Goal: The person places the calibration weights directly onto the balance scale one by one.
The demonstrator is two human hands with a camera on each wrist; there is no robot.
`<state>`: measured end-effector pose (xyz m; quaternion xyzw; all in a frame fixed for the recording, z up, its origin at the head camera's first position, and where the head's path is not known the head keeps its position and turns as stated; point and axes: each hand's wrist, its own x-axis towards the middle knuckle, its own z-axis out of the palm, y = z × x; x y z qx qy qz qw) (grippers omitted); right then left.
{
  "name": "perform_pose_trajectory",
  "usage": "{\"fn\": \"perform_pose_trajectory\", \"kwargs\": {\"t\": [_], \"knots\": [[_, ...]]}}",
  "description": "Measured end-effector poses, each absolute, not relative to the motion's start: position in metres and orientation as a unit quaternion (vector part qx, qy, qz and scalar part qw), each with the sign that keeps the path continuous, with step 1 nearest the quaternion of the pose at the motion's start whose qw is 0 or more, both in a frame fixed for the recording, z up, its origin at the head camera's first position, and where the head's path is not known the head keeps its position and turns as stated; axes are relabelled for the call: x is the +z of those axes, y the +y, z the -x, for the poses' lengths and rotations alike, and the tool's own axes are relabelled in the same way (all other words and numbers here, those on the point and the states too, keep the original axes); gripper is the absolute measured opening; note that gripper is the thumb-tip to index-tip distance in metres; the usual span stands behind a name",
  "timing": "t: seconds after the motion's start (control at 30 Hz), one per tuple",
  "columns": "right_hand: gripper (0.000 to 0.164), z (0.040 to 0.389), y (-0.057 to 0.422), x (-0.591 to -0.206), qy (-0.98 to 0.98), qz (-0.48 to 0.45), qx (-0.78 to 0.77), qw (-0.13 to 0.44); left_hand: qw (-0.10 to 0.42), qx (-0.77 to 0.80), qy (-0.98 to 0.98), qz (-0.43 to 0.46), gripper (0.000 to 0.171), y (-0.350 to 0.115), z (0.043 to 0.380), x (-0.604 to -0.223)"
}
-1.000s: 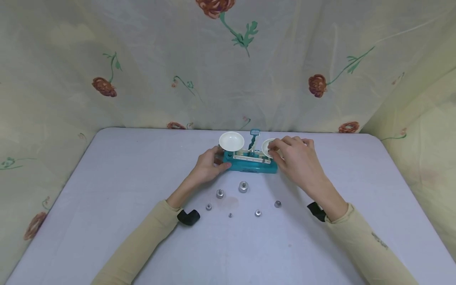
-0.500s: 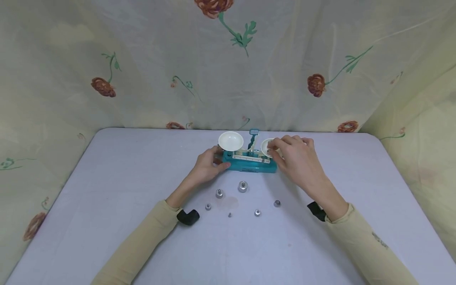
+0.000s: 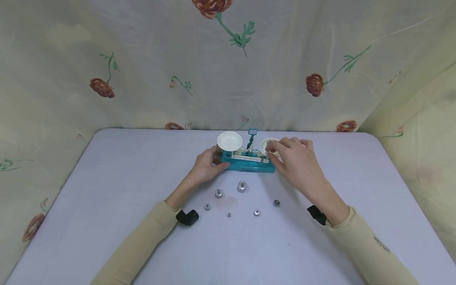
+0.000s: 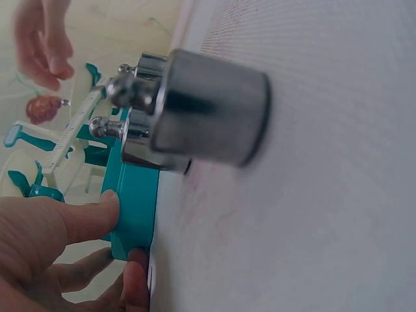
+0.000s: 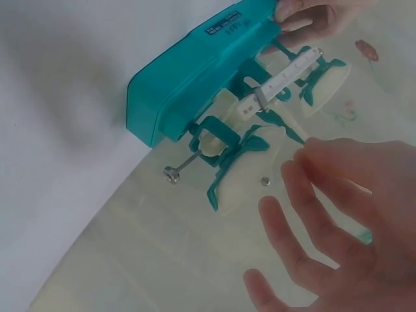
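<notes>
A teal two-pan balance scale (image 3: pixel 247 166) stands near the table's far edge. My left hand (image 3: pixel 207 167) grips the left end of its base, thumb in front, as the left wrist view shows. The white left pan (image 3: pixel 229 141) holds nothing visible. Over the right pan (image 3: pixel 263 146) hovers my right hand (image 3: pixel 298 161), its fingers loosely bent and, in the right wrist view, apart from the pan. The knob of a small metal weight (image 5: pixel 265 181) shows at that pan; the rest of it is hidden. I see nothing between the right fingers.
Several silver knobbed weights stand loose before the scale, among them a large weight (image 3: pixel 242 187), a medium weight (image 3: pixel 219 193) and a tiny weight (image 3: pixel 229 215). A flowered cloth (image 3: pixel 142 107) hangs behind the white table (image 3: pixel 117 198).
My right fingertips have drawn back slightly at the right pan, and the small weight there shows more clearly. My left hand keeps its grip on the base; the loose weights have stayed put.
</notes>
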<state>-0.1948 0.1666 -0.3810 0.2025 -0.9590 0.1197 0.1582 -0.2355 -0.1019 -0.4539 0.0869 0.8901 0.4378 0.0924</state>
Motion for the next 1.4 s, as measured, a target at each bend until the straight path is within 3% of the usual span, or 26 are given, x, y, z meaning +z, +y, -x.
{"fn": "perform_pose_trajectory", "kwargs": {"t": [1.4], "knots": [[0.023, 0.160, 0.140, -0.398, -0.951, -0.272, 0.094, 0.114, 0.095, 0.447, 0.885, -0.090, 0.056, -0.102, 0.235, -0.454]]}}
